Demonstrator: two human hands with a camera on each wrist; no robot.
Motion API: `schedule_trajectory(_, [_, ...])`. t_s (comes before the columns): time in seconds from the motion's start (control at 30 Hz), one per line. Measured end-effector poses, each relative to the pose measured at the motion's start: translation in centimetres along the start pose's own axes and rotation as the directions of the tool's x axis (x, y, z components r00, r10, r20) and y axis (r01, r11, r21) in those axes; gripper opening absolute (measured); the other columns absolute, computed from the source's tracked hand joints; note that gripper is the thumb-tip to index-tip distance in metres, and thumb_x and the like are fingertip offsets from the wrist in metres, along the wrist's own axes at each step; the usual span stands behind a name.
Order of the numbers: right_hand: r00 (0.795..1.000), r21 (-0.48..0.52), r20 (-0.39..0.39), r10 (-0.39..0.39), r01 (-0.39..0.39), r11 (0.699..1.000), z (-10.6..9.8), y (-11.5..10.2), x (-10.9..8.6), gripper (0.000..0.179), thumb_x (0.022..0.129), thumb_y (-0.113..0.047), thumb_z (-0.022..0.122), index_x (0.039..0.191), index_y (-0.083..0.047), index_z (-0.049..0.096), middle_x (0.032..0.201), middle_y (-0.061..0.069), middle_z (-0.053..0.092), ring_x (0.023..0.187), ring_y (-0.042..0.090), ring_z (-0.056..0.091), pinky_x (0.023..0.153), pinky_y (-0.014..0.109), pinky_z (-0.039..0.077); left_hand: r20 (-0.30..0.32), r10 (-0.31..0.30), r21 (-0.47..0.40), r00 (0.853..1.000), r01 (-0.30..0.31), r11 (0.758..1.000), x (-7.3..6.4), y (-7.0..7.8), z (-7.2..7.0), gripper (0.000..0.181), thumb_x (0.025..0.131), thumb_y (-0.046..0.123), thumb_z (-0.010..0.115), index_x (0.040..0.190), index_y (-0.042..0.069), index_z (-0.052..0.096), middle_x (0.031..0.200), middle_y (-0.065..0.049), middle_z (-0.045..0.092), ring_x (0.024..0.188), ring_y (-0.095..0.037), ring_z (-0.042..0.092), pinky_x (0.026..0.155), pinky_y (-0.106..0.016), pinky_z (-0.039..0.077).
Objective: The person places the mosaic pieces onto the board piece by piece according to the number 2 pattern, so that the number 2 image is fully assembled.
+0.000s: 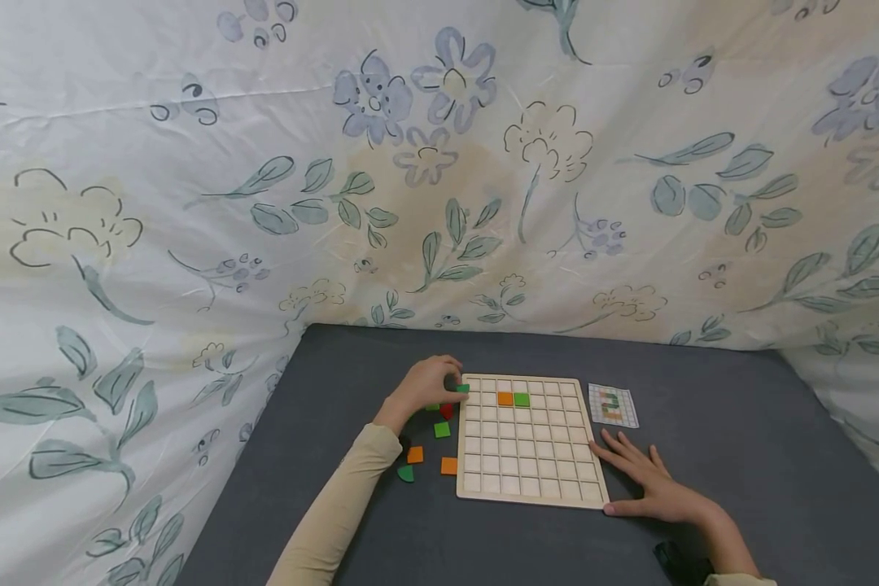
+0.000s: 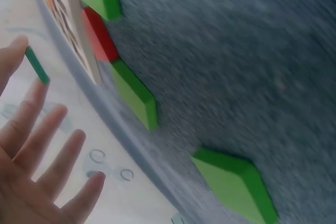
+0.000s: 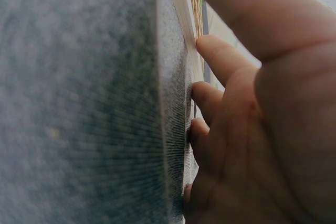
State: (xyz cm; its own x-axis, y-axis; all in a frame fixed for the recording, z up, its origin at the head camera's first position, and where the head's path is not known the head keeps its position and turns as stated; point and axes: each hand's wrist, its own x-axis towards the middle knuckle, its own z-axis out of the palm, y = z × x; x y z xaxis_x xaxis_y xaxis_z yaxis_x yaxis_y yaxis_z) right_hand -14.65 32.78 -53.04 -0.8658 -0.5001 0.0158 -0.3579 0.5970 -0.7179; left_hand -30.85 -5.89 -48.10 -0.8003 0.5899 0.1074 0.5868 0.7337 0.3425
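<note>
The left hand (image 1: 421, 392) pinches a dark green tile (image 2: 37, 65) that could slip if gripped unevenly, while the splayed right hand (image 1: 658, 488), pressing, might shift the wooden grid board (image 1: 526, 448).

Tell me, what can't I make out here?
Printed card, head view: pattern too small to read exactly.
Dark green piece in the left hand: outline partly covered by that hand in head view, edge-on in left wrist view.
Black object near the right hand, head view: cut off by bottom edge.
Board, right wrist view: squares too edge-on.
</note>
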Motion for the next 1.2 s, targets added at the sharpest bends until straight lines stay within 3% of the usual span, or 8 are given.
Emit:
schedule_trajectory(0.27, [1.000, 0.006, 0.007, 0.023, -0.024, 1.000, 0.0, 0.0, 0.0, 0.080, 0.079, -0.032, 0.072, 0.146, -0.015, 0.030, 0.150, 0.029, 0.011, 0.140, 0.032, -0.012, 0.092, 0.073, -0.017, 0.001, 0.011, 0.008, 1.000, -0.011, 1.000, 0.7, 0.9, 0.4, 0.022, 0.079, 0.042, 0.071, 0.086, 0.021, 0.070, 0.126, 0.001, 0.056, 0.116, -0.020, 0.052, 0.095, -0.038, 0.045])
schedule_trajectory(0.33, [1.000, 0.008, 0.008, 0.024, -0.024, 1.000, 0.0, -0.1, 0.0, 0.080, 0.079, -0.032, 0.072, 0.146, -0.015, 0.031, 0.150, 0.030, 0.011, 0.141, 0.028, -0.013, 0.092, 0.073, -0.017, 0.004, 0.010, 0.009, 1.000, -0.010, 1.000, 0.9, 1.2, 0.5, 0.022, 0.079, 0.042, 0.071, 0.086, 0.022, 0.070, 0.126, 0.001, 0.057, 0.116, -0.020, 0.053, 0.094, -0.038, 0.046])
schedule_trajectory(0.47, [1.000, 0.009, 0.005, 0.012, -0.012, 1.000, 0.0, -0.3, -0.1, 0.080, 0.080, -0.032, 0.072, 0.146, -0.014, 0.031, 0.150, 0.029, 0.012, 0.135, -0.001, -0.015, 0.092, 0.074, -0.016, 0.010, 0.011, 0.018, 1.000, -0.011, 1.000, 1.2, 1.8, 0.8, 0.022, 0.079, 0.043, 0.071, 0.084, 0.022, 0.070, 0.126, 0.001, 0.057, 0.113, -0.019, 0.054, 0.090, -0.035, 0.048])
schedule_trajectory(0.57, [1.000, 0.004, 0.003, 0.005, -0.005, 1.000, 0.0, -0.3, -0.1, 0.080, 0.080, -0.032, 0.071, 0.146, -0.014, 0.030, 0.150, 0.029, 0.012, 0.130, -0.012, -0.015, 0.092, 0.074, -0.016, 0.019, 0.010, 0.034, 1.000, -0.011, 0.999, 1.5, 2.3, 1.0, 0.022, 0.079, 0.044, 0.070, 0.083, 0.023, 0.070, 0.125, 0.002, 0.058, 0.112, -0.018, 0.055, 0.089, -0.034, 0.048])
schedule_trajectory(0.77, [1.000, 0.004, 0.003, -0.004, 0.004, 1.000, -0.1, -0.3, -0.1, 0.079, 0.080, -0.031, 0.071, 0.146, -0.014, 0.030, 0.151, 0.027, 0.012, 0.131, -0.010, -0.015, 0.092, 0.075, -0.016, 0.040, 0.007, 0.041, 0.999, -0.009, 0.999, 2.1, 3.2, 1.5, 0.022, 0.080, 0.046, 0.069, 0.085, 0.024, 0.070, 0.126, 0.003, 0.057, 0.114, -0.018, 0.054, 0.094, -0.036, 0.046])
schedule_trajectory(0.93, [1.000, 0.014, 0.010, -0.005, 0.004, 1.000, -0.1, -0.2, -0.2, 0.079, 0.081, -0.030, 0.071, 0.146, -0.014, 0.030, 0.152, 0.022, 0.011, 0.132, -0.009, -0.015, 0.091, 0.075, -0.016, 0.039, 0.024, 0.052, 0.999, -0.026, 0.998, 2.4, 4.2, 2.0, 0.021, 0.080, 0.045, 0.069, 0.084, 0.024, 0.070, 0.125, 0.003, 0.058, 0.112, -0.017, 0.055, 0.089, -0.032, 0.048])
schedule_trajectory(1.13, [1.000, 0.027, 0.016, 0.011, -0.011, 1.000, -0.1, -0.2, -0.1, 0.079, 0.080, -0.030, 0.071, 0.146, -0.015, 0.030, 0.152, 0.022, 0.011, 0.138, 0.012, -0.014, 0.092, 0.074, -0.017, 0.052, 0.004, 0.056, 0.999, -0.007, 0.998, 3.1, 5.2, 2.1, 0.021, 0.081, 0.045, 0.068, 0.085, 0.025, 0.071, 0.125, 0.003, 0.057, 0.113, -0.017, 0.054, 0.091, -0.033, 0.048])
schedule_trajectory(1.2, [1.000, 0.023, 0.016, 0.012, -0.012, 1.000, -0.2, -0.2, 0.0, 0.079, 0.080, -0.030, 0.071, 0.146, -0.016, 0.030, 0.152, 0.024, 0.011, 0.139, 0.013, -0.014, 0.092, 0.074, -0.017, 0.052, 0.002, 0.057, 0.999, -0.005, 0.998, 3.4, 5.6, 2.1, 0.020, 0.080, 0.045, 0.069, 0.084, 0.025, 0.070, 0.124, 0.003, 0.058, 0.113, -0.017, 0.054, 0.091, -0.033, 0.047])
